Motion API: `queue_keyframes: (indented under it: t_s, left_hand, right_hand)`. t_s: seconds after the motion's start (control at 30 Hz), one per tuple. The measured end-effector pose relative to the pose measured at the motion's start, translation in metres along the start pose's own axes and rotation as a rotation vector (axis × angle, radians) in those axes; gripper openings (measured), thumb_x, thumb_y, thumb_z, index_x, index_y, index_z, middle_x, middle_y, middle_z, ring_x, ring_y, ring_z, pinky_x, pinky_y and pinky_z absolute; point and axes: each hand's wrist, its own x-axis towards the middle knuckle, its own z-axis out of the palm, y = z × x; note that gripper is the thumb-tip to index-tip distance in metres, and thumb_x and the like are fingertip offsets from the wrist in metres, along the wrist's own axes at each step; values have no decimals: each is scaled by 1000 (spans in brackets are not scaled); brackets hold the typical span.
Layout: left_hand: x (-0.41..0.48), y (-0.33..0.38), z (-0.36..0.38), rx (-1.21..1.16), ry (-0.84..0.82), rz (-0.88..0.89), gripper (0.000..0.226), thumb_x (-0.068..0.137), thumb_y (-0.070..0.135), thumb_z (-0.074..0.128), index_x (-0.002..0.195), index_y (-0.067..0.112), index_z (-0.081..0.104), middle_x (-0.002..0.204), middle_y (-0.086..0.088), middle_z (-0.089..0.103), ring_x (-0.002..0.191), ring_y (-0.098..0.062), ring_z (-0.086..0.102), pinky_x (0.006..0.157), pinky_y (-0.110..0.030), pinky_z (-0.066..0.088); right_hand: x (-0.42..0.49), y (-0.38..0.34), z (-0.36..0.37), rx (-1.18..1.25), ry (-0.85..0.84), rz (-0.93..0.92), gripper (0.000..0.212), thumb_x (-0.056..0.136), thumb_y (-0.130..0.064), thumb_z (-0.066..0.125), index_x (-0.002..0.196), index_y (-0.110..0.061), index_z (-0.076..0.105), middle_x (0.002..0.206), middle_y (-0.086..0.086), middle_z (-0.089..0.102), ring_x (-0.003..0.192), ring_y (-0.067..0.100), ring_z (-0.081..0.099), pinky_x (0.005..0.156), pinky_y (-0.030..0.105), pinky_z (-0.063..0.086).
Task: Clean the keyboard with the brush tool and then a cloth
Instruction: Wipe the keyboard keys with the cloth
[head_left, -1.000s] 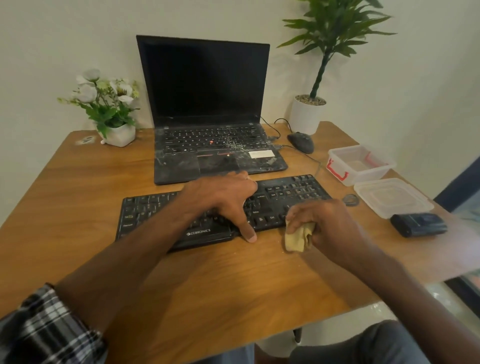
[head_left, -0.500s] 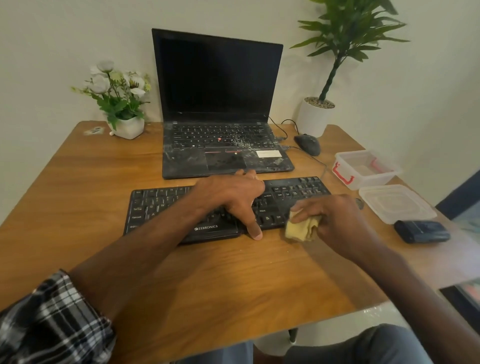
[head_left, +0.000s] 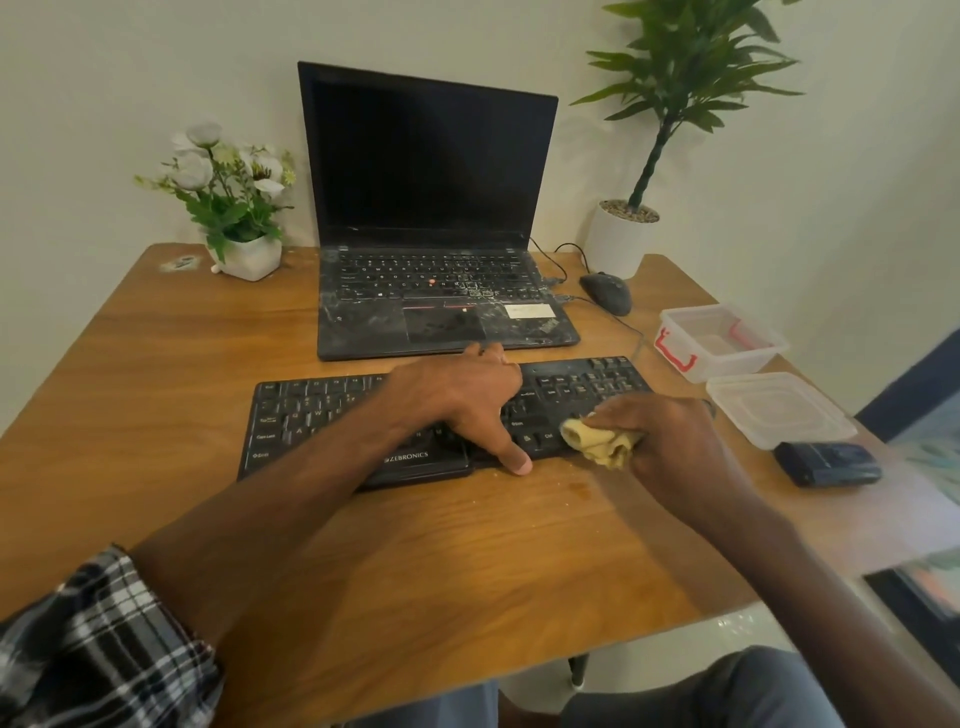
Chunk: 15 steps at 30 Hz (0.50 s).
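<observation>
fingers (head_left: 605, 415) of our right hand (head_left: 670, 441) are bunched tight round the yellow cloth (head_left: 597, 441), pressing it on the black zebronics keyboard's (head_left: 311, 421) front right corner. our left hand (head_left: 462, 395) lies flat, uncurled, pinning the keys mid-board. we should wipe in short rows, keeping that brace firm so the keyboard stays put on the bench (head_left: 156, 364).

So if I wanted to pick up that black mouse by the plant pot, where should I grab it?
Grab the mouse from above, your palm over its rounded hump and your fingers on its two long sides. It lies flat on the table with bare space around it. Its cable runs toward the keyboard, so lift gently.
</observation>
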Motion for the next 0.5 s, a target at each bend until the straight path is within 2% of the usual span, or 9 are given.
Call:
queue_keyframes:
  t_s: [0.07, 0.1, 0.2, 0.3, 0.37, 0.43, 0.5]
  left_hand:
    - [1, 2, 0, 12, -18, -4, 120, 69, 81, 75, 154, 5, 39, 163, -12, 26, 145, -30, 31, 113, -53, 45]
    - [1, 3, 0, 17, -27, -4, 119, 70, 79, 76, 155, 4, 37, 164, -12, 24, 146, -31, 29, 114, -52, 44]
    - [-1, 3, -2, 21, -40, -7, 122, 71, 78, 76, 158, 4, 31, 169, -12, 17, 151, -33, 23, 118, -53, 39]
    - [-1, 2, -3, 22, -51, -5, 127, 72, 78, 75, 162, 6, 23, 172, -11, 10, 155, -35, 18, 121, -55, 35]
    - [0, 3, -2, 29, -59, -8, 130, 73, 78, 75, 164, 7, 17, 173, -11, 5, 157, -36, 13, 123, -55, 32]
    - [0, 4, -2, 32, -69, -11, 129, 74, 77, 74, 165, 7, 14, 174, -11, 2, 158, -37, 9, 124, -56, 30]
    - [-1, 4, -2, 37, -75, -14, 126, 76, 76, 74, 165, 7, 16, 173, -10, 1, 158, -36, 10, 123, -56, 32]
  right_hand:
    - [-6, 3, -7, -46, -37, 54, 48, 69, 13, 78, 100, -24, 82, 105, -9, 77, 92, -1, 65, 76, 5, 46]
    - [-7, 5, -11, -73, -74, 92, 50, 69, 13, 76, 97, -29, 82, 103, -13, 77, 90, -2, 66, 73, 6, 47]
    - [-5, 8, -30, -126, -193, 207, 50, 74, 6, 73, 91, -40, 80, 90, -17, 75, 79, 0, 65, 68, 21, 54]
    - [9, 15, -36, -82, -73, 246, 41, 79, 1, 76, 105, -30, 80, 93, -7, 78, 77, 8, 67, 68, 33, 60]
    - [17, 19, -25, -35, 27, 256, 44, 80, 3, 74, 112, -27, 78, 101, -4, 78, 84, 11, 68, 74, 34, 61]
    - [16, 18, -12, -22, 2, 224, 46, 81, 6, 72, 117, -22, 77, 113, -1, 77, 96, 14, 69, 83, 34, 59]
    - [9, 17, -5, -28, -20, 180, 44, 81, 6, 73, 117, -19, 77, 114, 1, 76, 97, 15, 69, 81, 36, 59]
